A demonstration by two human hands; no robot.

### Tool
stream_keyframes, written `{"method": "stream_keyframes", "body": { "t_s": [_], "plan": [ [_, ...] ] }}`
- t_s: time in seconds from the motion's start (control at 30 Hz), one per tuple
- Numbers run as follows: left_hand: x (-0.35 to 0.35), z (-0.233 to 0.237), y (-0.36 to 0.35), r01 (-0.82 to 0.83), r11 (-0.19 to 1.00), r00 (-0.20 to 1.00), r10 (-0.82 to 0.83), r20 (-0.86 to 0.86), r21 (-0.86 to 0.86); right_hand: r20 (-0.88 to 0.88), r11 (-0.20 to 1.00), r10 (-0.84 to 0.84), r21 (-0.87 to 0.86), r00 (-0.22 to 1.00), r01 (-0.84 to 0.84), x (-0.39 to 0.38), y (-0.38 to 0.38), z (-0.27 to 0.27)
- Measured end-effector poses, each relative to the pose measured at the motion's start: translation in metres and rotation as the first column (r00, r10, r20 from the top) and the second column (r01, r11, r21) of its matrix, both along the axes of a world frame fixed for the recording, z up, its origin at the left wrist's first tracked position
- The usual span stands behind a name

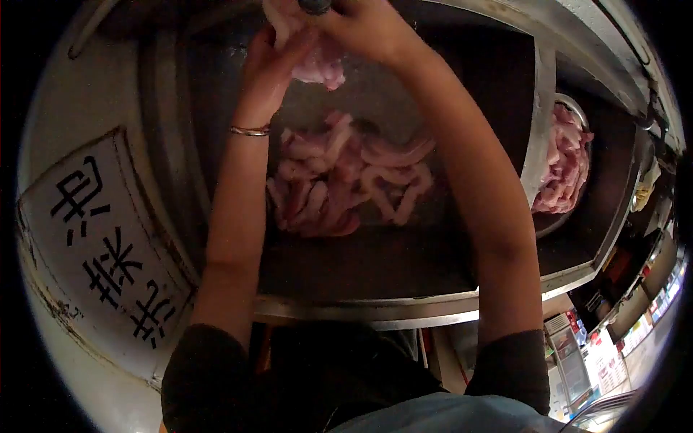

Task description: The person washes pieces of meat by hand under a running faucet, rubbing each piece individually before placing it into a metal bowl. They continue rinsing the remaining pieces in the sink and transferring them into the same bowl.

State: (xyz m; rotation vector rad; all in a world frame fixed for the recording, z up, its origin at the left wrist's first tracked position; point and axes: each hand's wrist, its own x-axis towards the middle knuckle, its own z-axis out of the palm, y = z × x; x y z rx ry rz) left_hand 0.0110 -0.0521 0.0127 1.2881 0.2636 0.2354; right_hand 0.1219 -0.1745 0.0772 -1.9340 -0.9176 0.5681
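My left hand (271, 68), with a bracelet at the wrist, is closed round a piece of pale pink raw meat (317, 66) at the top of the view. My right hand (372, 30) is closed on the same piece from the other side, its fingertips partly hidden. A dark round tap end (315, 5) sits right above both hands. Below them, a heap of raw meat strips (317, 177) lies on the bottom of the metal sink (346, 270).
To the right, past a metal divider (540, 123), a round metal bowl (570, 105) heaped with raw meat (563, 162) stands in a second basin. A white sign (108, 245) with black handwritten characters is on the left. The sink's front rim (361, 310) runs close to my body.
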Motion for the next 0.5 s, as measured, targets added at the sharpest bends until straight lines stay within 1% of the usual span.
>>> {"method": "stream_keyframes", "body": {
  "t_s": [0.03,0.07,0.1,0.13,0.17,0.2,0.23,0.27,0.33,0.37,0.4,0.43,0.47,0.5],
  "plan": [
    [0.000,0.004,0.001,0.044,0.997,0.996,-0.039,-0.077,0.067,-0.121,0.947,0.144,-0.271,0.982,-0.172,0.007,0.000,0.011],
    [-0.001,0.007,0.001,0.092,0.987,0.985,-0.071,-0.156,0.130,-0.122,0.947,0.149,-0.267,0.981,-0.177,0.006,0.003,0.008],
    [-0.003,0.000,0.001,0.088,0.987,0.985,-0.066,-0.157,0.134,-0.007,0.953,0.145,-0.266,0.989,-0.142,0.005,0.006,0.003],
    [-0.004,-0.014,0.000,0.014,0.999,0.996,-0.009,-0.093,0.053,0.108,0.959,0.137,-0.263,0.985,-0.104,0.004,0.008,-0.004],
    [-0.004,-0.026,0.002,-0.056,0.998,0.998,0.055,-0.034,-0.034,0.109,0.959,0.141,-0.261,0.984,-0.108,0.002,0.008,-0.012],
    [-0.002,-0.035,0.005,-0.062,0.998,0.998,0.061,-0.034,-0.032,-0.084,0.998,-0.024,-0.059,0.996,0.020,0.000,0.007,-0.022],
    [0.000,-0.042,0.011,-0.054,0.997,0.999,0.053,-0.003,-0.049,-0.302,0.976,-0.143,0.114,0.943,0.185,-0.001,0.008,-0.024],
    [0.004,-0.049,0.019,-0.045,0.997,0.999,0.047,0.028,-0.067,-0.300,0.977,-0.136,0.116,0.944,0.177,0.000,0.006,-0.025],
    [0.008,-0.056,0.030,-0.029,0.995,0.995,0.038,0.093,-0.100,-0.238,0.997,0.011,0.077,0.971,0.008,0.000,0.001,-0.019],
    [0.006,-0.060,0.035,-0.021,0.993,0.992,0.035,0.124,-0.117,-0.237,0.997,0.021,0.077,0.971,-0.002,-0.002,-0.001,-0.018],
    [0.006,-0.058,0.035,-0.033,0.993,0.991,0.048,0.127,-0.115,-0.268,0.996,-0.032,0.073,0.963,0.053,-0.003,-0.003,-0.018],
    [0.010,-0.051,0.030,0.001,0.998,0.999,0.001,0.032,-0.056,-0.298,0.992,-0.082,0.069,0.951,0.107,-0.002,-0.005,-0.019],
    [0.015,-0.043,0.024,0.037,0.999,0.997,-0.037,-0.065,0.000,-0.294,0.993,-0.064,0.075,0.954,0.090,0.001,-0.008,-0.022],
    [0.021,-0.033,0.018,0.075,0.996,0.984,-0.066,-0.163,0.051,-0.316,0.981,-0.036,0.171,0.948,0.094,0.006,-0.012,-0.026]
  ]
}}
